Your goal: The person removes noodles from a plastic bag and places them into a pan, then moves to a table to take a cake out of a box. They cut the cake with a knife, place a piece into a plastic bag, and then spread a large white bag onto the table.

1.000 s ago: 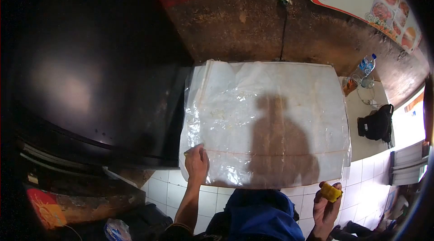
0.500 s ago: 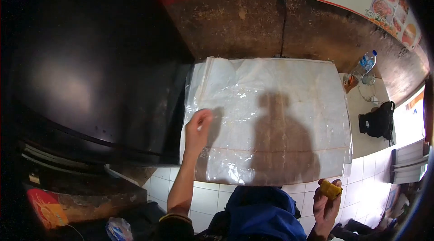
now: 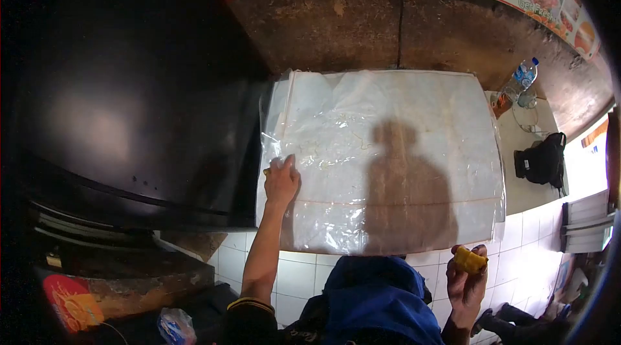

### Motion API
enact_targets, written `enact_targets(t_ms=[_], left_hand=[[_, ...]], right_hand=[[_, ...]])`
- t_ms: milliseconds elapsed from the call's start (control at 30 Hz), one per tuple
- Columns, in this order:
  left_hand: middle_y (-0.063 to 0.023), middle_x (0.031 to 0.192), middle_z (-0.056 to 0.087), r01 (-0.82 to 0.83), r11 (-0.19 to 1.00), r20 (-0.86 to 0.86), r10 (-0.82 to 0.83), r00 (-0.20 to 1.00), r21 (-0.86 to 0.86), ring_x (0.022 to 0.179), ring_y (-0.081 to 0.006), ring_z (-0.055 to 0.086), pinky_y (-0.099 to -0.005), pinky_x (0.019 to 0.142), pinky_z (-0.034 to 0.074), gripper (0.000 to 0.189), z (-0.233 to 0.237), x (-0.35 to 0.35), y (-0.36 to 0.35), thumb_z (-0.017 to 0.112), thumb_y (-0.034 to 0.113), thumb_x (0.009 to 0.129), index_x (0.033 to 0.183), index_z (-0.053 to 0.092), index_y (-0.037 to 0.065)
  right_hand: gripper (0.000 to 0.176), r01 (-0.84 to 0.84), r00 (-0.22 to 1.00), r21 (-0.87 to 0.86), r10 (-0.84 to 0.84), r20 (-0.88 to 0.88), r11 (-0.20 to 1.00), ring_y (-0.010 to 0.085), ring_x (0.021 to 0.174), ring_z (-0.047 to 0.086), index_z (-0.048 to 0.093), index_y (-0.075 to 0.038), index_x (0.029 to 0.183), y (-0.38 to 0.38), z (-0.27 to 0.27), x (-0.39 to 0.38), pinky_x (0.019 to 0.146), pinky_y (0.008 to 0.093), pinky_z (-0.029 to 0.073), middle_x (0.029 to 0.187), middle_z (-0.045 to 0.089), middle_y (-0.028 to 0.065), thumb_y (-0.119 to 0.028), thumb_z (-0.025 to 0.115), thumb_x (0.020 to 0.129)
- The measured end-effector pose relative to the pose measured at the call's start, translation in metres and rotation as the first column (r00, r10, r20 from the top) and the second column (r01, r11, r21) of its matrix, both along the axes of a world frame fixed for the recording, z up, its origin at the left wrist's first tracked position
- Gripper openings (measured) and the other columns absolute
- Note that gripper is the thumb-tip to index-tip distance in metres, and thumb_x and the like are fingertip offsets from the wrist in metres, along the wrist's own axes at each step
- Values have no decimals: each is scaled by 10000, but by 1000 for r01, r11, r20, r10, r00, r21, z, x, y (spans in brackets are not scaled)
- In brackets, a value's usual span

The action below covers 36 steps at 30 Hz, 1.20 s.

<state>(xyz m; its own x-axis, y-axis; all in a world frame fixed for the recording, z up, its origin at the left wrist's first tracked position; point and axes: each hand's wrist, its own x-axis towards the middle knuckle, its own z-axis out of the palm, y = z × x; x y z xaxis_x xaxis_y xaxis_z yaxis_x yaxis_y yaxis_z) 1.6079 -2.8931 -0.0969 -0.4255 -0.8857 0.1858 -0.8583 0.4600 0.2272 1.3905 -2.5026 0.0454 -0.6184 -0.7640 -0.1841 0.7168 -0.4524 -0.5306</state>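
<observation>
My left hand (image 3: pixel 281 182) reaches onto the left part of a table (image 3: pixel 323 183) covered in clear plastic over a white sheet. Its fingers are apart, with the tips down at the plastic. A small yellowish bit (image 3: pixel 266 171) shows at the left side of the hand. Beyond the near right corner of the table, my right hand (image 3: pixel 464 285) is raised, fingers closed around a yellow lump (image 3: pixel 471 261) with a dark edge. Its exact kind I cannot tell. Thin pale strands lie scattered on the plastic near the middle.
A large black glossy panel (image 3: pixel 142 118) borders the table's left side. To the right, a side surface (image 3: pixel 543 125) holds a water bottle (image 3: pixel 525 74) and a black bag (image 3: pixel 542 162). A cable (image 3: pixel 400 34) hangs down the back wall. A person's legs (image 3: pixel 511 319) show at lower right.
My left hand has come down onto the plastic, its fingers spreading from a curled shape. My right hand still holds the yellow lump. The view has tilted slightly downward.
</observation>
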Motion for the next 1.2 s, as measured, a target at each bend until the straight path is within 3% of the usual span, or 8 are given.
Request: enact_targets(t_ms=[67,467,767,867,967,1033,1100,1200], left_hand=[[-219,1156,505,46,998,57,-48,997,44,987,-435,542,-481,790,495,339,-3,1,-8,516,246,891,1221,545,177],[-154,969,593,166,985,177,-173,969,57,864,-395,612,-466,705,531,270,7,0,-30,471,192,897,1146,572,171],[-167,938,648,-84,991,271,55,961,99,858,-405,627,-476,754,517,258,6,-21,-44,513,281,882,996,592,64],[-184,905,655,-78,991,153,60,986,113,842,-383,641,-466,735,517,242,5,-9,-53,534,270,868,948,619,58],[-124,828,654,49,969,-206,2,978,243,772,-271,655,-347,683,529,153,6,26,-72,564,189,863,893,623,52],[-62,797,628,162,740,-506,267,820,653,764,-190,651,-285,652,522,151,10,43,-79,506,122,896,912,633,44],[-34,794,607,212,662,-558,367,744,719,745,-147,640,-251,631,520,166,23,49,-71,483,116,915,931,625,33],[-41,814,612,334,591,-679,624,387,734,673,-132,604,-254,630,512,174,29,55,-67,498,91,890,1022,586,19]], right_hand=[[504,110,989,143,-95,-110,984,271,704,575,434,-70,1037,-1,-6,3,590,302,480,1067,573,249,-445,676,803],[456,67,990,65,-58,-128,996,303,780,597,439,-60,1046,3,-11,5,663,362,507,1082,569,259,-406,650,838],[444,71,995,81,-65,-72,994,309,792,595,472,-60,1053,5,-14,9,665,370,506,1094,574,255,-375,682,822],[446,34,996,83,-28,-80,996,312,789,595,480,-57,1050,3,-18,8,671,372,508,1096,573,253,-374,689,815],[437,9,998,80,-4,-68,997,315,792,596,485,-57,1044,2,-20,9,679,377,510,1100,573,251,-369,689,816],[427,-9,998,83,14,-59,997,316,796,597,488,-60,1042,1,-20,10,683,379,511,1103,574,249,-365,687,819],[413,-26,999,57,28,-36,998,322,806,598,494,-61,1040,-1,-21,11,690,379,512,1101,575,249,-356,683,822],[402,-44,998,73,47,-38,996,326,830,593,495,-67,1045,-1,-22,11,691,379,508,1099,576,251,-345,683,823]])
